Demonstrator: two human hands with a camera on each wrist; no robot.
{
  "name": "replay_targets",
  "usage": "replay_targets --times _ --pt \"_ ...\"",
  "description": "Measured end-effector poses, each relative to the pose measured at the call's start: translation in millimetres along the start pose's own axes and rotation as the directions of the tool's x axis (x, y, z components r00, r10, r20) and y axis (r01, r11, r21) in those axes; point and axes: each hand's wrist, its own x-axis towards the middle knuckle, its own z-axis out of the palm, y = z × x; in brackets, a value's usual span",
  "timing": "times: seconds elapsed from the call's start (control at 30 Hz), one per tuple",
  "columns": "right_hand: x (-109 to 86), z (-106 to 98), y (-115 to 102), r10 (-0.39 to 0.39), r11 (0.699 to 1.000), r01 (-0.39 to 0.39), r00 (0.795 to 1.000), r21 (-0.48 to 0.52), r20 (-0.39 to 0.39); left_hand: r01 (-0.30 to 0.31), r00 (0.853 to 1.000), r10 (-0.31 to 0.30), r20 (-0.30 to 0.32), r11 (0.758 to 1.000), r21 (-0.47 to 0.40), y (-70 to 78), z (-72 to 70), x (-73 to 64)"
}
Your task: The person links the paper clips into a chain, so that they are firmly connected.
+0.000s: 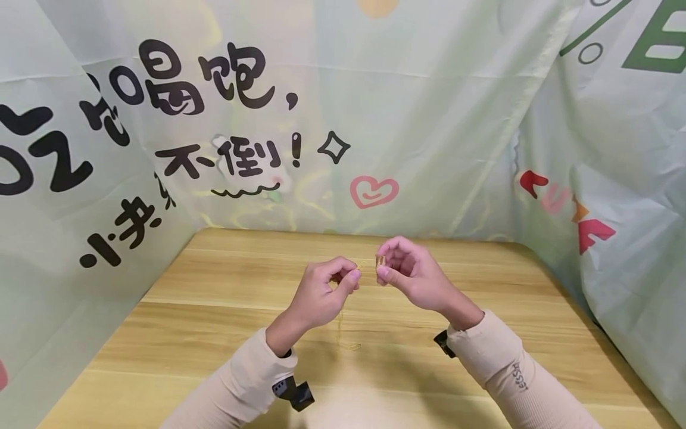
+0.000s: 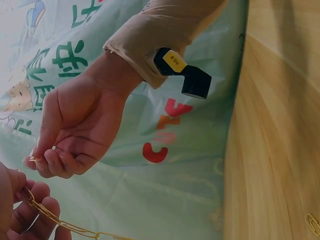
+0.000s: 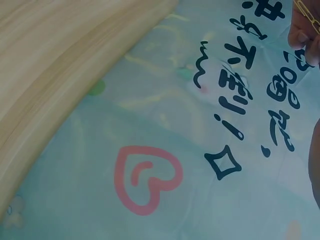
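A chain of linked gold paper clips [image 2: 62,223] trails from my left hand [image 1: 323,292], whose thumb and fingertips pinch its upper end. In the head view the lower part of the chain [image 1: 340,328] hangs below that hand toward the table. My right hand [image 1: 420,279], a short gap to the right, holds a single gold paper clip [image 1: 381,262] between thumb and fingers. Both hands are raised over the table with fingertips facing each other. At the right wrist view's upper right edge, part of the left hand [image 3: 302,37] shows with some chain links [image 3: 306,14].
The wood-grain table [image 1: 214,333] extends under both hands. Printed fabric sheets [image 1: 429,119] with lettering and a pink heart [image 1: 374,192] stand along its back and sides. Black wrist cameras sit on the left cuff [image 1: 252,369] and the right cuff [image 1: 485,345].
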Motion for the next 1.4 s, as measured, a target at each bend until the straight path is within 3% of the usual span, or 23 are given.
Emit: replay_targets --times 0.2,0.37,0.6,0.7,0.9,1.13,1.4 --pt "-1.7 -0.7 1.2 0.056 0.998 -0.054 0.997 0.043 -0.051 0.001 1.0 -0.001 0.006 1.0 0.002 -0.8 0.1 -0.7" --pt "-2.1 -1.4 3.3 0.043 0.999 -0.041 0.997 0.03 -0.071 -0.003 1.0 0.003 0.007 1.0 -0.004 -2.7 0.8 -0.9" --pt "-2.0 -3.3 4.5 -0.014 0.997 0.011 0.999 -0.073 -0.051 0.006 1.0 -0.006 0.015 1.0 0.0 -1.4 1.0 -0.1" --pt "-2.5 -3.0 3.7 0.005 0.996 -0.009 0.999 -0.091 -0.044 0.007 1.0 -0.007 0.02 1.0 0.001 -0.9 1.4 0.1" --pt "-1.3 -1.2 1.0 0.092 0.994 -0.102 0.982 -0.05 -0.166 0.015 1.0 -0.015 0.027 1.0 0.001 -0.4 2.7 0.7" --pt "0.2 0.8 0.7 0.059 0.996 -0.074 0.958 -0.045 -0.28 0.023 0.999 -0.023 0.033 1.0 0.006 1.5 3.0 1.9" --pt "-0.7 2.0 0.0 0.068 0.989 -0.103 0.952 -0.104 -0.298 0.026 0.999 -0.027 0.042 0.999 0.019 3.0 3.0 2.7"
